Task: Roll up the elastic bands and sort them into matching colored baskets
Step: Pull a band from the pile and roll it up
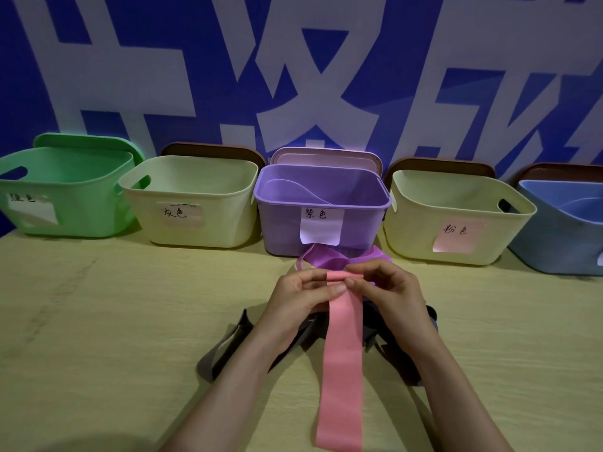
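A pink elastic band hangs flat toward me, its far end folded over between my fingers. My left hand and my right hand both pinch that folded end from either side. Behind the hands lies a purple band, touching the front of the purple basket. Dark grey bands lie under my wrists. The cream basket with the pink label stands to the right of the purple one. A green basket, a cream basket with a grey label and a blue basket complete the row.
The baskets line the back of the wooden table against a blue and white wall. Lids lean upright behind the baskets. Bare tabletop stretches left and right of my arms.
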A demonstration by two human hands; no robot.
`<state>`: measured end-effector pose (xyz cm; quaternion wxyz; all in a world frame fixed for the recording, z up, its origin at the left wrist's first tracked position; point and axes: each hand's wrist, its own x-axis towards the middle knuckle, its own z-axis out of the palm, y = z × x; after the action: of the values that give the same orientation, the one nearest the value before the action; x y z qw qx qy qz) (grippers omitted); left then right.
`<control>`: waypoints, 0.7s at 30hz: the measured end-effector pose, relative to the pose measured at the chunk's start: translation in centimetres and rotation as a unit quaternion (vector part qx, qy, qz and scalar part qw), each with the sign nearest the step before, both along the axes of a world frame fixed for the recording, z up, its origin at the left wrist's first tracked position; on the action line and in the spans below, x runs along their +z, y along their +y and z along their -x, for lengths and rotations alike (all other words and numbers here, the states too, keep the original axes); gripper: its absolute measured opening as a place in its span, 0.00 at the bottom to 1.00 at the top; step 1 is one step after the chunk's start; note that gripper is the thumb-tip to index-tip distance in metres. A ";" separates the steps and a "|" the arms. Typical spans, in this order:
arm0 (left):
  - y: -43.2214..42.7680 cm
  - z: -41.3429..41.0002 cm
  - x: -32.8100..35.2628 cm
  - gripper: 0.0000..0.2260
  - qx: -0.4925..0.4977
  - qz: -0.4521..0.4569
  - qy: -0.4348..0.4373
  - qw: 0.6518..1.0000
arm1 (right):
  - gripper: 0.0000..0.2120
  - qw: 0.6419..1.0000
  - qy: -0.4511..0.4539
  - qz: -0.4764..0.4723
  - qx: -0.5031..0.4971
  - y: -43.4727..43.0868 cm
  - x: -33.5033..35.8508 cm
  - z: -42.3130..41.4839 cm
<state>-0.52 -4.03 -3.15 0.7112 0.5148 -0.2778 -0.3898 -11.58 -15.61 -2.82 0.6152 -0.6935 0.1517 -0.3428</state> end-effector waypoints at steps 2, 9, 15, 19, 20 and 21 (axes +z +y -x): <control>-0.1 0.0 0.1 0.08 0.008 0.003 -0.005 1.000 | 0.08 1.000 -0.001 0.004 0.002 0.1 0.1 0.0; -0.3 0.1 0.1 0.08 0.058 0.007 0.006 0.998 | 0.18 1.000 0.018 0.017 0.016 0.4 0.0 -0.1; -0.4 0.0 0.0 0.02 0.094 0.010 -0.004 0.996 | 0.16 0.998 0.027 -0.039 0.039 0.2 0.1 0.1; -0.5 0.0 -0.4 0.06 0.097 0.015 -0.011 0.995 | 0.14 0.997 0.026 -0.055 0.042 0.0 0.0 0.0; -0.5 0.0 -0.4 0.07 0.095 0.017 -0.009 0.995 | 0.13 0.997 0.026 -0.053 0.040 0.0 0.0 0.0; -0.5 0.0 -0.4 0.08 0.091 0.020 -0.003 0.996 | 0.13 0.998 0.026 -0.049 0.037 0.0 0.0 0.0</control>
<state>-0.52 -4.54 -3.59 0.7529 0.5252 -0.2396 -0.3161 -11.59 -15.65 -2.82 0.6565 -0.6764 0.1583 -0.2939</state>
